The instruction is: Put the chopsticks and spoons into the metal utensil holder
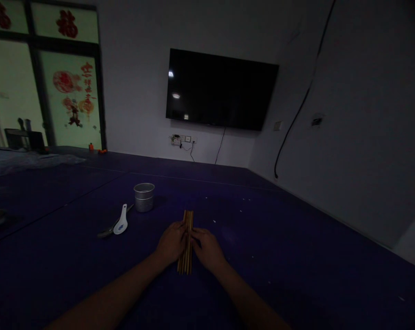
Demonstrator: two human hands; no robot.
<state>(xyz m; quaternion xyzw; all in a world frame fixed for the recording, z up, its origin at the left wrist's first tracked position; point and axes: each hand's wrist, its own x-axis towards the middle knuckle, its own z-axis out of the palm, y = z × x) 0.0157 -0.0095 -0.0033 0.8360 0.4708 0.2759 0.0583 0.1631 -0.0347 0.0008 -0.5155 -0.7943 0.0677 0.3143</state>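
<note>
A bundle of wooden chopsticks [185, 262] lies lengthwise on the dark blue tabletop [152, 293], between my two hands. My left hand [172, 243] is closed against the bundle's left side. From the right, my right hand [207, 247] presses its fingers on the same sticks. Ahead and to the left stands a ribbed metal cup [144, 198]. Beside the cup rests a white soup spoon [121, 223] with a blue mark in its bowl. A darker metal spoon [106, 232] lies partly beneath it.
Crumpled clear plastic [31, 160] spreads over the table's far left. Small orange objects [97, 149] sit near the back edge. Tiny white scraps [214, 221] dot the surface to the right. A black cable [296, 117] hangs down the right wall, and a television [221, 89] is mounted ahead.
</note>
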